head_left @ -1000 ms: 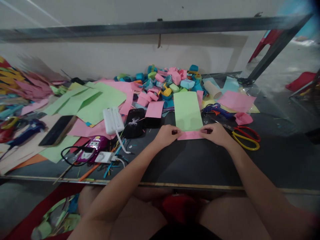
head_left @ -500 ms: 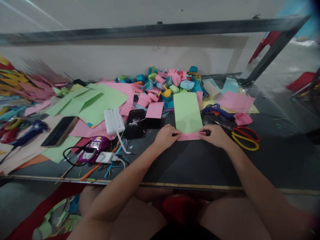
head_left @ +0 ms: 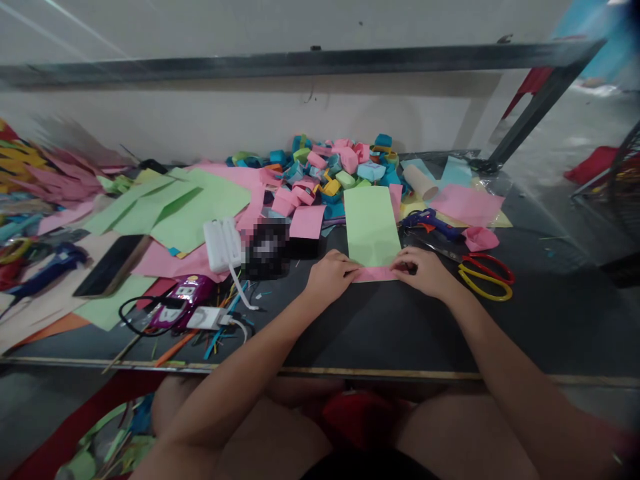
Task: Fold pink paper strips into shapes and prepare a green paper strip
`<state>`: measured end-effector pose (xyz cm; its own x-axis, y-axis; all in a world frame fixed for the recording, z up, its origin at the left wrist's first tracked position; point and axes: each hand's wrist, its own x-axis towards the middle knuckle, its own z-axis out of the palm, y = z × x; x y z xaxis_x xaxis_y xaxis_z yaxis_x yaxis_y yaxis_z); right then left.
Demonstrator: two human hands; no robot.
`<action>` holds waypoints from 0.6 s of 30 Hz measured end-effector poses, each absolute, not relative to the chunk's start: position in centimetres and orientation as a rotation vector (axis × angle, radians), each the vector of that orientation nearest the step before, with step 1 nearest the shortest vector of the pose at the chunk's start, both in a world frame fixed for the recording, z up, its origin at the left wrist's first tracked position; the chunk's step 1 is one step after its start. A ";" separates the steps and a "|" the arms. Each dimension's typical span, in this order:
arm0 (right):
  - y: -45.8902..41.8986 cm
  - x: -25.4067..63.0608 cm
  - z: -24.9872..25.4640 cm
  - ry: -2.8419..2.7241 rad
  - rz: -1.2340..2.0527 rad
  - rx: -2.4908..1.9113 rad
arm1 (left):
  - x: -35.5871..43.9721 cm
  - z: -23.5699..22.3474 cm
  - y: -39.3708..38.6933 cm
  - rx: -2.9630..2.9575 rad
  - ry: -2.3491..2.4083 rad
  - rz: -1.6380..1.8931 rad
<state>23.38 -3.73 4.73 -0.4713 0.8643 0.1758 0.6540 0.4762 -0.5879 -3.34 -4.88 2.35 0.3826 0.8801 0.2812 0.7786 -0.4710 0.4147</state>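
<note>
A pink paper strip [head_left: 375,274] lies across the near end of a light green paper sheet [head_left: 371,223] on the dark table. My left hand [head_left: 331,275] presses its closed fingertips on the strip's left end. At the opposite end my right hand [head_left: 424,270] pinches the strip, fingers curled. A thin pale edge shows below the pink. Right of my right hand lie scissors [head_left: 486,283] with one red and one yellow handle, their blades partly behind the hand.
Behind the sheet is a heap of coloured paper rings [head_left: 345,167]. A blue glue gun [head_left: 434,223] and a cardboard tube [head_left: 420,182] lie at the right. Leftward are a white power bank [head_left: 223,245], a phone [head_left: 111,265] and green sheets [head_left: 195,207]. A metal bar [head_left: 300,63] spans the back.
Both hands stay at the strip; the right fingers have shifted slightly inward along it. The whole view has shifted a little, with things appearing farther left.
</note>
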 end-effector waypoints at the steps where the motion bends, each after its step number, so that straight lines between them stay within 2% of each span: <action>1: -3.8 23.3 4.7 -2.272 0.614 -1.261 | -3.3 2.4 -4.9 2.470 1.483 0.700; 8: -4.1 23.0 4.3 -2.407 0.430 -1.156 | -2.6 2.5 -6.3 2.815 1.224 0.501; 18: -6.9 24.9 3.0 -2.552 0.328 -1.188 | -3.7 1.5 -9.7 2.751 1.224 0.476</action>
